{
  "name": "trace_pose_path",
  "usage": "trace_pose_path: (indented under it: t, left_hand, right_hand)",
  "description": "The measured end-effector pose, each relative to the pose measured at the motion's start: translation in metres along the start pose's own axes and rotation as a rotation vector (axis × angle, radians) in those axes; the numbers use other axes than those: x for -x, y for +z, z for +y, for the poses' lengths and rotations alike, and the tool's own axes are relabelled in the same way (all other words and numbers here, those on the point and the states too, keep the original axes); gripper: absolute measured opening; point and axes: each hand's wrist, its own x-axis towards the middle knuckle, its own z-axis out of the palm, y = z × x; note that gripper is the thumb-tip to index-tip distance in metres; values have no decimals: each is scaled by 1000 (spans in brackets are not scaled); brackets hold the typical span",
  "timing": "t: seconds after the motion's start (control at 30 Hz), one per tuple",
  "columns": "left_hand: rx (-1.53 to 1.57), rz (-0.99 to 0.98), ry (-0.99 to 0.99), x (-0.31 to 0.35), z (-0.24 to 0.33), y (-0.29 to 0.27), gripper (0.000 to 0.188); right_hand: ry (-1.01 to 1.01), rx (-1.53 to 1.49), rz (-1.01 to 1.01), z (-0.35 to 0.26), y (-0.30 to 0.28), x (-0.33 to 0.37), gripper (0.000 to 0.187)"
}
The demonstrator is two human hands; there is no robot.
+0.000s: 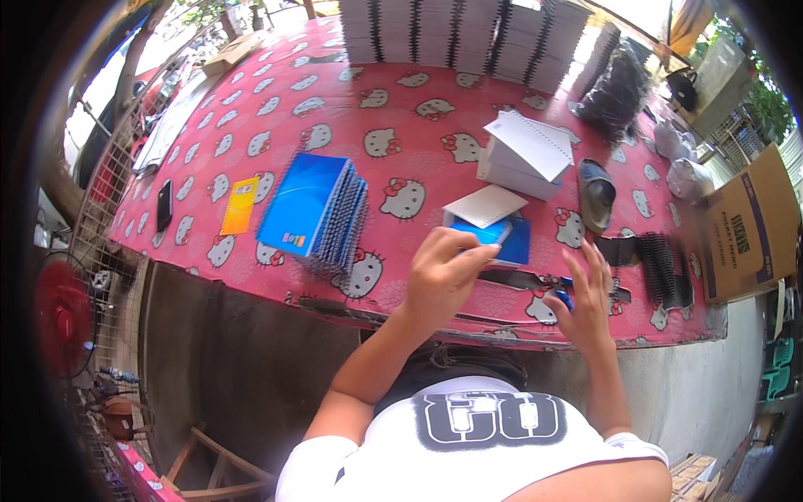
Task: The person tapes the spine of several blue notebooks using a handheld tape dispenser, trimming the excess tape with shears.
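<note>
My left hand [443, 272] is closed in a pinch at the near edge of a small blue-covered notebook [518, 243]. A loose white-paged pad with a coil along its edge [485, 205] lies partly over that notebook. My right hand [588, 294] hovers over the table's near side, its fingers apart. Between its thumb and fingers a blue-handled hand tool [564, 297] shows; most of the tool is hidden, so its kind cannot be told. Behind the notebook stands a stack of white coil-bound pads [523, 155].
To the left are a stack of blue spiral notebooks [309, 209], a yellow notebook [240, 206] and a phone [165, 206]. A grey shoe-shaped item [595, 197], black coils [665, 269] and a cardboard box [751, 226] stand right. Tall notebook stacks [460, 33] line the back.
</note>
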Motion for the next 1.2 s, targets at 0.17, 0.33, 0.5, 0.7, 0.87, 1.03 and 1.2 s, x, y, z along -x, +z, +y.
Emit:
trace_pose_path:
  t: [0.17,0.33,0.5,0.7,0.87,1.03,1.2]
  left_hand:
    - [-158,159,0,-12,19,-37,22]
    - [-289,1000,-335,20,-36,-145,71]
    - [212,990,-555,11,-86,-127,77]
    - [32,1043,-624,11,-88,-137,45]
    - [-149,1138,-82,19,-26,-150,32]
    - [95,548,246,-2,12,-91,30]
    - [80,40,-298,-15,-26,-29,18]
  right_hand:
    - [-511,-588,-69,-69,10,-99,56]
    - [-4,-1612,-35,-159,35,-190,34]
    - [-297,-924,308,-193,149,-213,34]
    - [-372,-743,262,-186,135,-213,44]
    - [-40,128,58,-56,64,-203,56]
    - [-273,-296,-241,-15,58,-151,46]
    - [-311,-247,-424,-10,83,-118,29]
